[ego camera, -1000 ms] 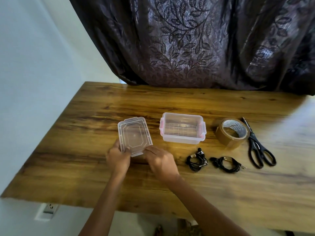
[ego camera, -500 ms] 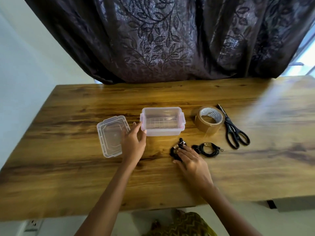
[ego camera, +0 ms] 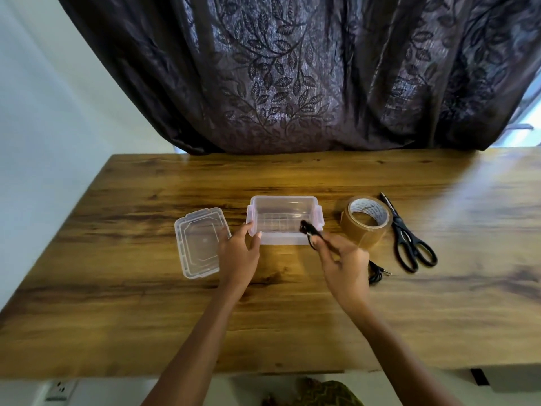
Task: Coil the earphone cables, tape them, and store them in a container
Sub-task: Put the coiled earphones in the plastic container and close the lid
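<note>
A clear rectangular plastic lid [ego camera: 195,247] lies flat on the wooden table [ego camera: 123,291], left of everything else. Just right of it is the left hand [ego camera: 237,254], palm down. Its grip is loose and wide, the fingers spread and nearly straight, with the thumb tip and a fingertip touching the near left corner of the clear rectangular plastic container with pale pink clasps [ego camera: 282,209]. The container stands upright and open near the middle of the table.

Over its near right corner hangs a small coiled black earphone cable [ego camera: 308,230] — blurred, so its tape cannot be made out. It is pinched between the thumb and curled fingertips of the right hand [ego camera: 345,266], which is raised off the table, its grip closed tight on the coil.

A second black earphone cable [ego camera: 376,273] lies on the table just behind that hand, mostly hidden by it; only its plug end shows. Farther right stands a roll of brown packing tape [ego camera: 364,230], and beside it — almost touching — lie black-handled scissors [ego camera: 409,244], blades pointing away. A dark leaf-patterned curtain [ego camera: 292,77] hangs behind the table.
</note>
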`<state>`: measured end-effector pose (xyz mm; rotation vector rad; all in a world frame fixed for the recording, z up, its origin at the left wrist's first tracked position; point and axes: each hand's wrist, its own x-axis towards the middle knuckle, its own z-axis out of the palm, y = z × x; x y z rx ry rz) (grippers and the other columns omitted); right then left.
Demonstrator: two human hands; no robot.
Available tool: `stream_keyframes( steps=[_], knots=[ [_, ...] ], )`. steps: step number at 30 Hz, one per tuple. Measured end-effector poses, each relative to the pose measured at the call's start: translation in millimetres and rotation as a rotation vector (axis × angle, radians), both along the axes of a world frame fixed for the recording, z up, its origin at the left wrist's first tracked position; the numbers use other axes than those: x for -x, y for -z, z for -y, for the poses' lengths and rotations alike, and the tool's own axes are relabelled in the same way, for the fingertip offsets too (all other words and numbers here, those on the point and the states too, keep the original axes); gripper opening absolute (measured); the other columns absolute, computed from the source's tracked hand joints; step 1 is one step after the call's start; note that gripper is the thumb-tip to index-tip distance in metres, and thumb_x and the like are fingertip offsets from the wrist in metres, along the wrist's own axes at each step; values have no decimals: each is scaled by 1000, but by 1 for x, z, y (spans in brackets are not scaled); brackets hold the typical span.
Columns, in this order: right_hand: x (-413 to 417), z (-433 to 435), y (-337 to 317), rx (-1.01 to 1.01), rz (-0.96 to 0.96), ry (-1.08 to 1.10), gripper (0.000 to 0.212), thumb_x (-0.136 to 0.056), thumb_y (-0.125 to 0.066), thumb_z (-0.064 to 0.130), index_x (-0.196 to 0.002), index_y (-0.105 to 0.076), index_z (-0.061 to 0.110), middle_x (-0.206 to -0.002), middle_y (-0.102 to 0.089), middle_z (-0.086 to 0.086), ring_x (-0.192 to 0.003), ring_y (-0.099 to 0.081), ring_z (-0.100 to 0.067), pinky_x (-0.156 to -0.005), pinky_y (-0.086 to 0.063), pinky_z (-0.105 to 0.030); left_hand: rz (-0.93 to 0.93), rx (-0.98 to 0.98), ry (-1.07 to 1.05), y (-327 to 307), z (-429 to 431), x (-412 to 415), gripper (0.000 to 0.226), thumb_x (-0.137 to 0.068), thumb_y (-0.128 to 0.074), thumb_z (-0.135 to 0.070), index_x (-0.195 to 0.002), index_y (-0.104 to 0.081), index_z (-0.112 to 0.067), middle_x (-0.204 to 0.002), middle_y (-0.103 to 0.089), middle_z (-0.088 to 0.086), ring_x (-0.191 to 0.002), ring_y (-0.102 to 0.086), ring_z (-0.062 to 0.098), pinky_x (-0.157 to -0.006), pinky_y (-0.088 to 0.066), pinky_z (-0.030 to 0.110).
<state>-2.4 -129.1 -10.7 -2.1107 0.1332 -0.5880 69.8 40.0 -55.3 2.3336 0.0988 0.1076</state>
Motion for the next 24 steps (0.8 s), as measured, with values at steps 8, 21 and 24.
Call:
stream_keyframes(
  steps=[8, 21, 24],
  knots=[
    [-79, 7, -1, 508, -38, -199, 20, -89, -60, 17, -104, -71, 9, -91, -72, -12, -75, -67, -30, -58, -47, -29, 45, 17, -51, -7, 7, 1, 34, -90, -55, -33, -119, -59, -16, -114, -60, 12, -118, -48, 32, -92, -45, 48],
    [-118, 6, -2, 977, -516, -402, 23, -91, -49, 7, -109, -62, 9, -107, -62, -12, -94, -62, -29, -75, -50, -34, 42, -72, -84, 1, 4, -3, 34, -87, -56, -41, -117, -60, -26, -118, -57, 13, -113, -51, 30, -96, -42, 44],
    [-120, 6, 1, 1009, -527, -461, 24, -92, -47, 8, -113, -59, 8, -112, -61, -12, -99, -60, -30, -80, -49, -37, 54, -69, -87, 0, 4, -2, 34, -87, -57, -39, -118, -60, -25, -117, -57, 12, -111, -51, 28, -94, -43, 41]
  ],
)
